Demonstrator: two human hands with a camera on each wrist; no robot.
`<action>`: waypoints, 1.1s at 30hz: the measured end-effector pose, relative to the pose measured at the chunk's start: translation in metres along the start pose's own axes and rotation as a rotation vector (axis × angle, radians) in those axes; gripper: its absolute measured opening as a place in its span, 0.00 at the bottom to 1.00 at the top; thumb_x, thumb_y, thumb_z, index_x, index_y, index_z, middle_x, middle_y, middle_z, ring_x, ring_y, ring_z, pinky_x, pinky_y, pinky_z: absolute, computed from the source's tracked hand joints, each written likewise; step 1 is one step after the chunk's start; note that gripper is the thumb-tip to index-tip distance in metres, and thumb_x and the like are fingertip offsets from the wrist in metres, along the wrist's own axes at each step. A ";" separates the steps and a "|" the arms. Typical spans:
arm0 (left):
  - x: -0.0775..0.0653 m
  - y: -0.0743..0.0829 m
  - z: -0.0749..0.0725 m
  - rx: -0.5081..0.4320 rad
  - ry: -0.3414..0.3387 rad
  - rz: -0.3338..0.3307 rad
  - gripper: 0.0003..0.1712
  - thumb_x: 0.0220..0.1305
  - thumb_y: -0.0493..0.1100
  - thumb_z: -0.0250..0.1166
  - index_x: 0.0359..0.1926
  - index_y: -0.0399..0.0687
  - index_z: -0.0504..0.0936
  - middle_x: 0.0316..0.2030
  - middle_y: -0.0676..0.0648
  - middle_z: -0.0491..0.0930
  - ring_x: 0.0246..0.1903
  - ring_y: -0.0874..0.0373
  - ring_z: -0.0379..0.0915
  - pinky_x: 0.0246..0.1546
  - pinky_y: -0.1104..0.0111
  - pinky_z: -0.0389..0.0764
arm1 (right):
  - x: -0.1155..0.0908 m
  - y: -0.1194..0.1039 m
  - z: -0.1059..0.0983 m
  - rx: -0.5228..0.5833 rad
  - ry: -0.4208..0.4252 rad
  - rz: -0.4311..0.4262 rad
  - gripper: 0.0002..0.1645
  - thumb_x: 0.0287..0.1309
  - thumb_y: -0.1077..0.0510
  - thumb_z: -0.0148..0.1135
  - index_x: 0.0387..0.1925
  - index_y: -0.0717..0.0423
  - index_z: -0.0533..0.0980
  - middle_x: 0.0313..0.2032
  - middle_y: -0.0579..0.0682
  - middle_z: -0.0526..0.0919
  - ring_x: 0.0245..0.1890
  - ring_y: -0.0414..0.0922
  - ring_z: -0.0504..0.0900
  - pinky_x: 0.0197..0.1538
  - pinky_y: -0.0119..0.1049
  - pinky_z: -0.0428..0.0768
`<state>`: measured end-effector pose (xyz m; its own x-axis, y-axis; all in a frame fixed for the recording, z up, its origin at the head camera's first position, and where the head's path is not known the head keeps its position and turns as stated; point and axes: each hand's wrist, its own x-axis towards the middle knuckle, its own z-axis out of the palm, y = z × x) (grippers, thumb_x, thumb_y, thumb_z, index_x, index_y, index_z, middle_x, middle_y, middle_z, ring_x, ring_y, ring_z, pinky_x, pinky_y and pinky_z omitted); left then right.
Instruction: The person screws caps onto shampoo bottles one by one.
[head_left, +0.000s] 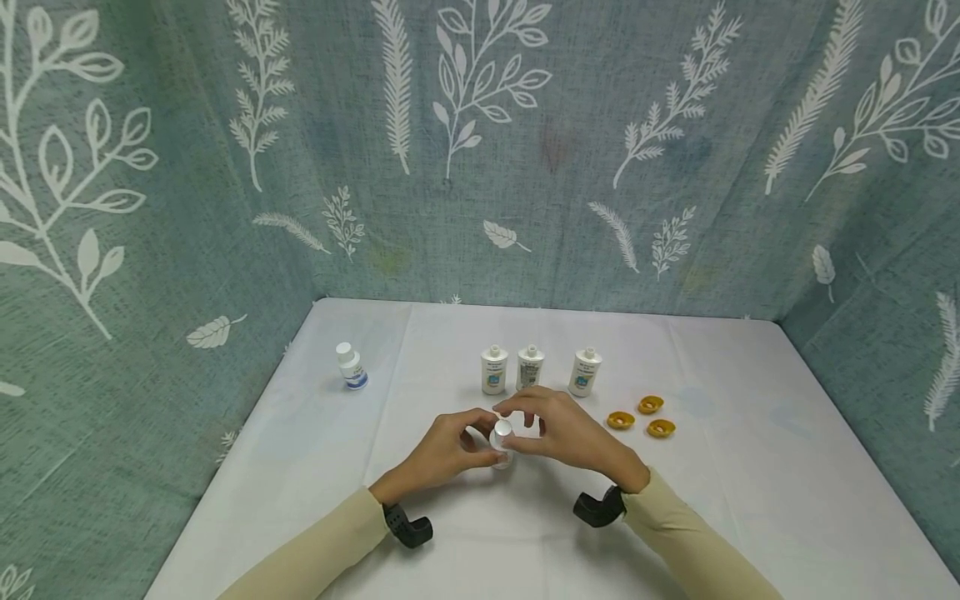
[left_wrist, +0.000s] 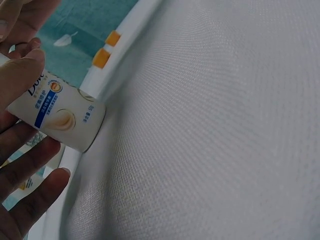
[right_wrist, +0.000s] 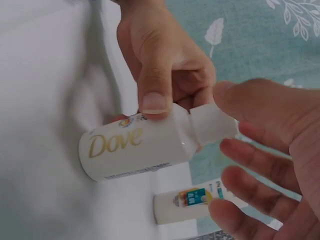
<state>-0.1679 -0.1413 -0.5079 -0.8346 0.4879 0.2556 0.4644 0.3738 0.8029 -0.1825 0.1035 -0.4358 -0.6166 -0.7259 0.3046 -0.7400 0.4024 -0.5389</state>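
A small white Dove bottle with a white cap stands on the table between my hands. My left hand grips the body of this bottle, its thumb lying across the label in the left wrist view. At the cap is my right hand, with the thumb on one side and the index finger on the other. Its remaining fingers spread loosely beside the bottle in the right wrist view. The bottle's lower end meets the white cloth.
Behind my hands stand three white bottles with small-necked tops: one bottle, a second bottle and a third bottle. A blue-labelled white bottle is at the left. Three small yellow boat-shaped pieces, including one piece, lie to the right.
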 end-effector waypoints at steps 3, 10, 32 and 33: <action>0.000 0.000 0.000 -0.007 0.000 0.002 0.23 0.59 0.54 0.78 0.52 0.57 0.84 0.43 0.63 0.85 0.44 0.64 0.82 0.39 0.64 0.85 | 0.000 0.001 -0.002 0.040 -0.030 -0.033 0.22 0.65 0.54 0.72 0.59 0.49 0.82 0.53 0.43 0.84 0.37 0.40 0.79 0.31 0.30 0.80; 0.001 0.000 -0.001 -0.014 -0.009 -0.002 0.25 0.58 0.54 0.79 0.55 0.58 0.83 0.43 0.64 0.85 0.44 0.64 0.81 0.40 0.63 0.85 | -0.001 0.002 -0.002 0.045 -0.076 -0.026 0.20 0.66 0.62 0.69 0.58 0.51 0.83 0.51 0.42 0.83 0.34 0.45 0.80 0.32 0.27 0.79; 0.000 0.001 0.000 -0.006 -0.005 0.014 0.24 0.60 0.53 0.78 0.55 0.55 0.83 0.44 0.60 0.85 0.44 0.64 0.81 0.39 0.63 0.85 | -0.003 0.004 0.000 0.052 -0.058 -0.024 0.23 0.66 0.59 0.70 0.61 0.47 0.81 0.54 0.40 0.84 0.36 0.40 0.80 0.31 0.28 0.79; 0.001 0.001 0.000 -0.006 -0.009 0.008 0.24 0.60 0.54 0.78 0.55 0.55 0.83 0.44 0.61 0.85 0.44 0.64 0.81 0.40 0.63 0.85 | -0.002 0.004 0.000 0.054 -0.063 -0.027 0.22 0.66 0.60 0.70 0.60 0.48 0.81 0.53 0.39 0.84 0.36 0.40 0.80 0.31 0.28 0.79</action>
<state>-0.1679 -0.1404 -0.5070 -0.8283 0.4981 0.2566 0.4689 0.3653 0.8042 -0.1842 0.1071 -0.4388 -0.5768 -0.7708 0.2704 -0.7398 0.3526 -0.5730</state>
